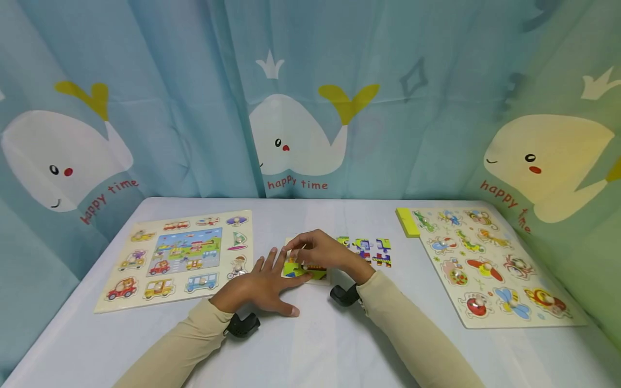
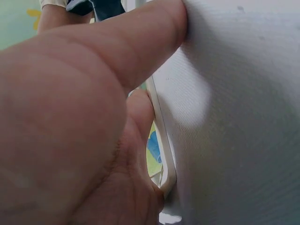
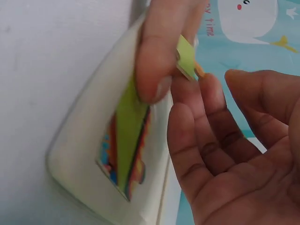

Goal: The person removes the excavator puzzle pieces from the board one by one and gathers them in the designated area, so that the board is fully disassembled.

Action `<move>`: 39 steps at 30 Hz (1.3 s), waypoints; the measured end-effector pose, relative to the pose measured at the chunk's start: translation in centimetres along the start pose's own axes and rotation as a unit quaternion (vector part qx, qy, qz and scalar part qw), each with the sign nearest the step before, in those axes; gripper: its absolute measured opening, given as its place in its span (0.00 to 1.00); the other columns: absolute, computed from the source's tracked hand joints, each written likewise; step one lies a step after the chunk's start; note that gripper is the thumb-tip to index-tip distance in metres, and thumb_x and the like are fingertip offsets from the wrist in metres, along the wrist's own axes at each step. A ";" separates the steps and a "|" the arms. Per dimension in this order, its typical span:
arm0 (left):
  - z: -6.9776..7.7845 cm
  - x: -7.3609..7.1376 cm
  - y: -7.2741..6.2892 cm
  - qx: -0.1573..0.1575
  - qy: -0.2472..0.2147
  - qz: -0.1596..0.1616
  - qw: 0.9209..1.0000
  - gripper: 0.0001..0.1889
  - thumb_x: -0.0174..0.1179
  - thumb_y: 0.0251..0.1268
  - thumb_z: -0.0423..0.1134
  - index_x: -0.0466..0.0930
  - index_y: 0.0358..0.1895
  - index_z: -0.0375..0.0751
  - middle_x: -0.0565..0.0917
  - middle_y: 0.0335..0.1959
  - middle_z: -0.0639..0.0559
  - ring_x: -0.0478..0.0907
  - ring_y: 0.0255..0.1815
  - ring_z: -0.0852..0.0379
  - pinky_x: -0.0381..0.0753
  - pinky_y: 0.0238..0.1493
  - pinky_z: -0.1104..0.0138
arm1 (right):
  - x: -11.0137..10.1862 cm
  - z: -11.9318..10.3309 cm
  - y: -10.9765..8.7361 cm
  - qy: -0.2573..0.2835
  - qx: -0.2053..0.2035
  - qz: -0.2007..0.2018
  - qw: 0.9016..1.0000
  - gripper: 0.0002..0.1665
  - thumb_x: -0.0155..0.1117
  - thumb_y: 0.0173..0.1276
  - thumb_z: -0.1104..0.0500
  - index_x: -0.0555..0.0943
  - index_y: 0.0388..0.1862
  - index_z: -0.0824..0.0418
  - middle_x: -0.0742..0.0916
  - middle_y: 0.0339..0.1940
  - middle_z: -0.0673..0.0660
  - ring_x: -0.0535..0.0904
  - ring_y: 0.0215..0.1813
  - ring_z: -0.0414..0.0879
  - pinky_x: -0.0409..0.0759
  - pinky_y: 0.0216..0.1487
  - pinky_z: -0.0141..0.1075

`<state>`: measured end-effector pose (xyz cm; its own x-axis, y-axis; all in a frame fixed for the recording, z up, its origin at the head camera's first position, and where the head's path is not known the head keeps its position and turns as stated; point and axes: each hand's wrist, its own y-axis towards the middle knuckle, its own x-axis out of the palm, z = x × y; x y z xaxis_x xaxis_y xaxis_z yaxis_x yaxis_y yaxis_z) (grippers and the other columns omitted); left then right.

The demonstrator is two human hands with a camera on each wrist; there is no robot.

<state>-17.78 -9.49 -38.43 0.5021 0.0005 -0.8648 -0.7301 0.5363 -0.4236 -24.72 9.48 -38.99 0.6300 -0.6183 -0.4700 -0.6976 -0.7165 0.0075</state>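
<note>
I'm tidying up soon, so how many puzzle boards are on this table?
3: the vehicle board on the left, the bug board on the right, and a small board between them, partly hidden by the hands. I see no others.

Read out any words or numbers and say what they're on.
"happy time", by the left whale on the curtain.
"happy time", by the middle whale.
"happy time", by the right whale.
"time", right wrist view, same curtain; preceding letters partly hidden.
Jigsaw pieces: any lettering is too small to read.
</note>
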 end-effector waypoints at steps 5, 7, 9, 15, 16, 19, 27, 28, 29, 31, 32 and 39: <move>0.0 -0.1 -0.1 -0.001 0.000 0.002 1.000 0.41 0.58 0.61 0.67 0.53 0.76 0.70 0.28 0.78 0.39 0.22 0.75 0.36 0.34 0.70 0.41 | 0.2 -0.1 0.2 -0.022 -0.015 0.005 1.000 0.15 0.58 0.67 0.71 0.82 0.51 0.71 0.85 0.40 0.60 0.80 0.39 0.47 0.78 0.40 0.34; -0.1 -0.1 -0.1 -0.001 -0.003 0.004 1.000 0.41 0.58 0.60 0.67 0.53 0.76 0.70 0.28 0.78 0.39 0.22 0.75 0.36 0.34 0.70 0.41 | 0.3 -0.2 0.2 -0.027 -0.013 0.006 1.000 0.14 0.59 0.66 0.72 0.82 0.50 0.72 0.85 0.39 0.60 0.80 0.39 0.46 0.78 0.40 0.33; -0.1 0.0 -0.2 -0.001 -0.006 0.006 1.000 0.41 0.58 0.60 0.67 0.53 0.76 0.70 0.29 0.77 0.39 0.23 0.75 0.36 0.34 0.70 0.41 | 0.3 -0.3 0.3 -0.024 -0.007 0.004 1.000 0.13 0.59 0.66 0.72 0.82 0.49 0.73 0.85 0.37 0.60 0.79 0.38 0.45 0.78 0.40 0.33; -0.2 0.1 -0.2 0.003 -0.011 0.011 1.000 0.41 0.59 0.60 0.67 0.54 0.76 0.69 0.29 0.78 0.38 0.22 0.75 0.36 0.33 0.70 0.41 | 0.3 -0.7 0.6 -0.028 0.012 -0.010 0.999 0.13 0.59 0.66 0.72 0.82 0.49 0.73 0.84 0.35 0.56 0.77 0.35 0.42 0.77 0.40 0.32; -0.2 0.2 -0.2 0.003 -0.010 0.011 1.000 0.41 0.58 0.60 0.67 0.54 0.76 0.69 0.29 0.78 0.38 0.22 0.75 0.36 0.33 0.70 0.41 | 0.3 -0.8 0.6 -0.036 0.018 -0.011 0.999 0.13 0.59 0.66 0.72 0.82 0.48 0.72 0.84 0.34 0.55 0.77 0.35 0.41 0.77 0.40 0.32; -0.2 0.2 -0.2 0.004 -0.009 0.012 1.000 0.41 0.58 0.60 0.67 0.54 0.76 0.69 0.29 0.77 0.38 0.22 0.75 0.36 0.33 0.70 0.41 | 0.3 -1.2 0.7 -0.054 0.037 -0.014 0.998 0.12 0.59 0.66 0.72 0.82 0.47 0.72 0.83 0.32 0.54 0.75 0.32 0.41 0.75 0.38 0.31; -0.2 0.2 -0.2 0.004 -0.015 0.012 1.000 0.41 0.58 0.60 0.67 0.54 0.76 0.70 0.29 0.77 0.38 0.22 0.75 0.37 0.34 0.70 0.42 | 0.3 -1.5 1.0 -0.053 0.068 -0.041 0.995 0.11 0.59 0.66 0.72 0.83 0.45 0.72 0.83 0.31 0.54 0.74 0.30 0.40 0.73 0.34 0.30; -0.2 0.2 -0.2 0.005 -0.014 0.011 1.000 0.41 0.58 0.60 0.67 0.54 0.76 0.70 0.29 0.77 0.38 0.22 0.75 0.37 0.33 0.70 0.41 | 0.3 -1.6 1.0 -0.058 0.069 -0.041 0.995 0.10 0.59 0.66 0.72 0.83 0.44 0.71 0.83 0.30 0.53 0.74 0.30 0.40 0.74 0.34 0.30; -0.2 0.3 -0.2 0.006 -0.014 0.011 1.000 0.41 0.58 0.60 0.67 0.54 0.76 0.70 0.29 0.77 0.38 0.22 0.75 0.37 0.33 0.70 0.41 | 0.3 -1.6 1.0 -0.062 0.068 -0.041 0.995 0.09 0.60 0.66 0.72 0.84 0.42 0.70 0.84 0.30 0.53 0.75 0.30 0.40 0.74 0.34 0.30; -0.2 0.3 -0.1 0.006 -0.011 0.011 1.000 0.41 0.58 0.60 0.68 0.54 0.76 0.70 0.29 0.78 0.39 0.22 0.75 0.37 0.33 0.70 0.41 | 0.4 -1.5 1.1 -0.072 0.063 -0.040 0.995 0.08 0.61 0.65 0.72 0.85 0.41 0.69 0.85 0.30 0.52 0.75 0.30 0.40 0.75 0.34 0.31; -0.2 0.4 -0.1 0.006 -0.010 0.010 1.000 0.41 0.58 0.60 0.68 0.54 0.76 0.70 0.29 0.78 0.39 0.22 0.75 0.37 0.33 0.70 0.41 | 0.4 -1.5 1.1 -0.077 0.060 -0.039 0.994 0.08 0.61 0.65 0.72 0.85 0.40 0.68 0.85 0.31 0.52 0.76 0.31 0.40 0.76 0.35 0.31; -0.2 0.4 -0.1 0.005 -0.005 0.010 1.000 0.41 0.58 0.60 0.68 0.54 0.76 0.70 0.29 0.77 0.38 0.23 0.75 0.37 0.34 0.70 0.41 | 0.6 -1.1 0.7 -0.091 0.050 -0.006 0.995 0.09 0.59 0.68 0.71 0.85 0.42 0.68 0.87 0.36 0.53 0.76 0.32 0.39 0.76 0.36 0.31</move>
<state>-17.63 -9.72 -38.86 0.4923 0.0186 -0.8702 -0.7347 0.5449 -0.4040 -24.47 8.24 -38.35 0.5725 -0.5349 -0.6214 -0.7271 -0.6815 -0.0833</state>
